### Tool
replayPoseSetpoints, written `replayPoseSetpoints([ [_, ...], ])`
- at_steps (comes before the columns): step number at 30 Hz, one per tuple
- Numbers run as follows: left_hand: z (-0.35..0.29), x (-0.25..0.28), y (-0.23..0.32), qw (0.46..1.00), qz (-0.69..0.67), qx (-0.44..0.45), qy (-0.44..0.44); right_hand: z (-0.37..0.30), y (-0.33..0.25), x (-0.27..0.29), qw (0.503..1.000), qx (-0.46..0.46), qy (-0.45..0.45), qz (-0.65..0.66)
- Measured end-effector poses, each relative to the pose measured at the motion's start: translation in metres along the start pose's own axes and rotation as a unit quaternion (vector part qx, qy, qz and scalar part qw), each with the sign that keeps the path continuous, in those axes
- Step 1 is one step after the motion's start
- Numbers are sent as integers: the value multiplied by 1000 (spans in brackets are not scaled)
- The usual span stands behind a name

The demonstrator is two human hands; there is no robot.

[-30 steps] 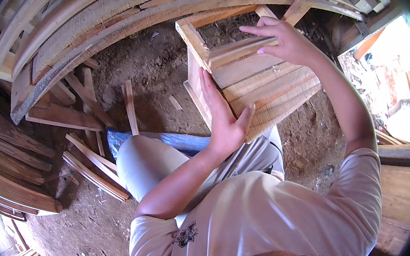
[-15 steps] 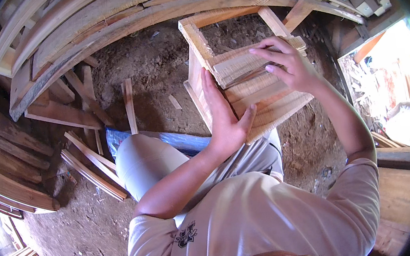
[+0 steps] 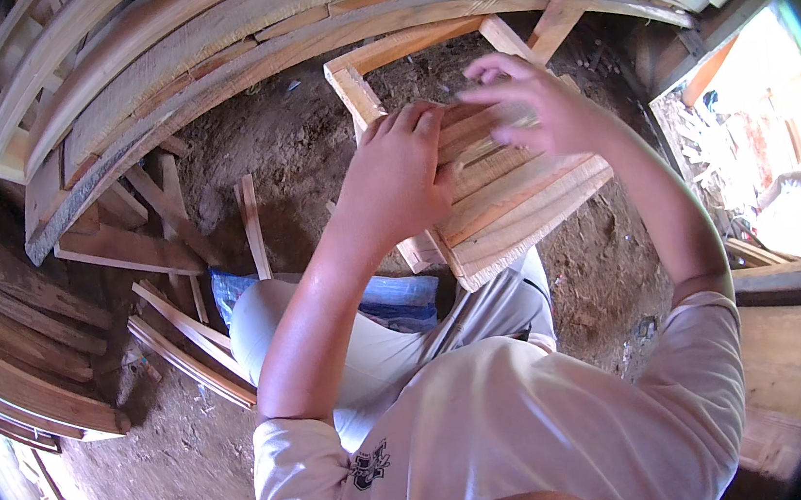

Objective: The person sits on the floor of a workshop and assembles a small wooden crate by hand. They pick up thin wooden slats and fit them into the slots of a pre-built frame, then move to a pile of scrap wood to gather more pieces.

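Observation:
A slatted wooden crate panel [image 3: 523, 208] rests tilted on my lap, its open frame end [image 3: 399, 50] pointing away from me. My left hand [image 3: 398, 177] lies flat over the upper slats, fingers curled on a loose slat [image 3: 476, 130] on top of the panel. Just right of it, my right hand [image 3: 542, 108] hovers blurred over the same slat, fingers spread and holding nothing.
Long curved planks [image 3: 202, 36] are stacked across the back and left. Loose laths [image 3: 186, 341] and an offcut [image 3: 251, 222] lie on the dirt floor at left. A blue sheet [image 3: 395, 294] lies under my legs. A bright doorway [image 3: 750, 135] opens at right.
My left hand has slid from the panel's left edge up onto the top slat. My right hand has let go of that slat and lifted, fingers spreading.

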State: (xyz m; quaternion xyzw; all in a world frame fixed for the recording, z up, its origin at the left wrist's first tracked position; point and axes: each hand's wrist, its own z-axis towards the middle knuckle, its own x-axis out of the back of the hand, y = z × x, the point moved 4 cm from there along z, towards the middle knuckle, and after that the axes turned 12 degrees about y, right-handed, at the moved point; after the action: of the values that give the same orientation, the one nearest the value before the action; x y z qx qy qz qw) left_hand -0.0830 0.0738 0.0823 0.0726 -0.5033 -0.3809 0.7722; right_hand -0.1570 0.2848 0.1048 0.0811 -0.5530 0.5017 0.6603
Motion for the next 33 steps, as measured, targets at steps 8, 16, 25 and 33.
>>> replayPoseSetpoints([
  [8,4,-11,-1,996,37,-55,66,47,50,7,973,-166,-161,-7],
  [16,-11,-3,8,978,97,-80,169,33,30,32,994,-5,111,-17],
  [25,21,16,39,986,83,-103,102,-40,-11,7,980,41,186,-48],
  [33,51,-24,23,982,75,19,-170,-74,-17,42,935,-59,321,-140],
])
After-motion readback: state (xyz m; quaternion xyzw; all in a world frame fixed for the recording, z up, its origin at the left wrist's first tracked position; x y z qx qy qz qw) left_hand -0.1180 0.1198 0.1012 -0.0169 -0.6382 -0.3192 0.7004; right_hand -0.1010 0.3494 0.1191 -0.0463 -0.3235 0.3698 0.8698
